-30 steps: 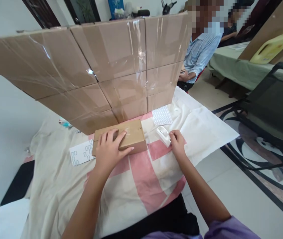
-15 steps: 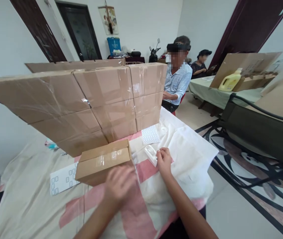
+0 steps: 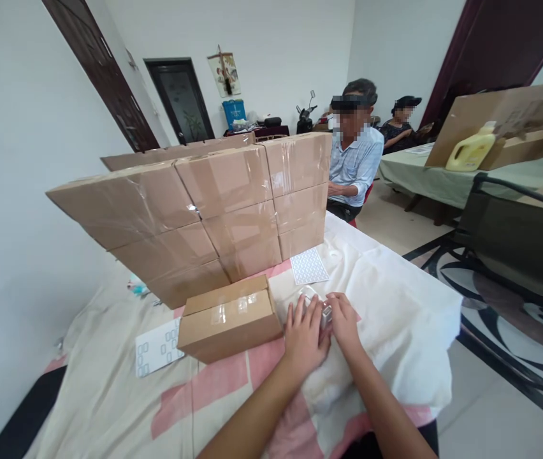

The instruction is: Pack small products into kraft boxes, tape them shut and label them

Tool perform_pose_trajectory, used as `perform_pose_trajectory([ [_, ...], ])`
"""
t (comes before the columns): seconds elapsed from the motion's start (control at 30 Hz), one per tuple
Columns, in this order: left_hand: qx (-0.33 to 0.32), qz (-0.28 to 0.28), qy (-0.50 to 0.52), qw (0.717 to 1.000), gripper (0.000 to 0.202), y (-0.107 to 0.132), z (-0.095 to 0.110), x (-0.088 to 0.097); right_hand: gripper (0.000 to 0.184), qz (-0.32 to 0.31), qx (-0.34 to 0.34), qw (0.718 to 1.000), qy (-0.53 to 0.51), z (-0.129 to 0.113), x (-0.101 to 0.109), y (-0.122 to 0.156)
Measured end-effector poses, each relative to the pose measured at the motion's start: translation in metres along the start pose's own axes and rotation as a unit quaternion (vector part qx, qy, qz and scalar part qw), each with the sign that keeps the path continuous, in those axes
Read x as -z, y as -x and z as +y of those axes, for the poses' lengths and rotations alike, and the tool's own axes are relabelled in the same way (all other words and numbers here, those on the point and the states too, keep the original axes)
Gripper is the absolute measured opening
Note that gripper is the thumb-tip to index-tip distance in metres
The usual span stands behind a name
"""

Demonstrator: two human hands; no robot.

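A small white box [image 3: 326, 314] with a shiny, clear-looking part lies on the cloth between my hands. My left hand [image 3: 303, 338] rests over its left side with fingers stretched out and spread, hiding much of it. At its right edge, my right hand [image 3: 344, 320] has thumb and fingers closed on the box. What the box contains cannot be made out. Just beyond it lies a white sheet of small printed labels [image 3: 310, 266]. To the left of my left hand stands a taped brown carton [image 3: 231, 325].
A wall of stacked, taped cartons [image 3: 233, 210] stands across the back. Left of the single carton lies a partly used label sheet [image 3: 157, 349]. Beyond the table sits a person in a light blue shirt [image 3: 355, 162]. A dark folding chair [image 3: 515, 223] stands at right.
My left hand has moved right, from beside the carton onto the small white box. My right hand stays at the box's right edge. The view has shifted left.
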State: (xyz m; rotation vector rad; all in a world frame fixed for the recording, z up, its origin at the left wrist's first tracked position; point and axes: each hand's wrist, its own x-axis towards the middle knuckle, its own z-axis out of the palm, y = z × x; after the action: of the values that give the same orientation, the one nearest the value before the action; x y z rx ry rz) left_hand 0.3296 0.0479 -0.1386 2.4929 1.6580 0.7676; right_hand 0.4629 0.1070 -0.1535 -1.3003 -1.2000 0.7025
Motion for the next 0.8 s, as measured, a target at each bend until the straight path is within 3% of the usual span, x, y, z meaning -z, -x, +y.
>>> perform_pose_trajectory([
  [0.13,0.023,0.017,0.017,0.999,0.069,-0.005,-0.004,-0.003,0.04,-0.016,-0.011,1.0,-0.009,0.002,-0.001,-0.001],
  [0.43,0.1,0.046,0.116,0.987,0.092,-0.029,-0.006,-0.014,0.038,-0.064,0.004,0.996,-0.062,0.002,0.008,0.002],
  [0.7,0.142,0.043,0.092,0.985,0.094,-0.026,-0.002,-0.011,0.031,-0.02,0.001,0.999,-0.034,-0.014,0.007,0.019],
  [0.8,0.139,0.042,0.073,0.987,0.097,-0.026,-0.005,-0.011,0.028,-0.036,0.001,0.999,-0.013,-0.024,0.015,0.021],
])
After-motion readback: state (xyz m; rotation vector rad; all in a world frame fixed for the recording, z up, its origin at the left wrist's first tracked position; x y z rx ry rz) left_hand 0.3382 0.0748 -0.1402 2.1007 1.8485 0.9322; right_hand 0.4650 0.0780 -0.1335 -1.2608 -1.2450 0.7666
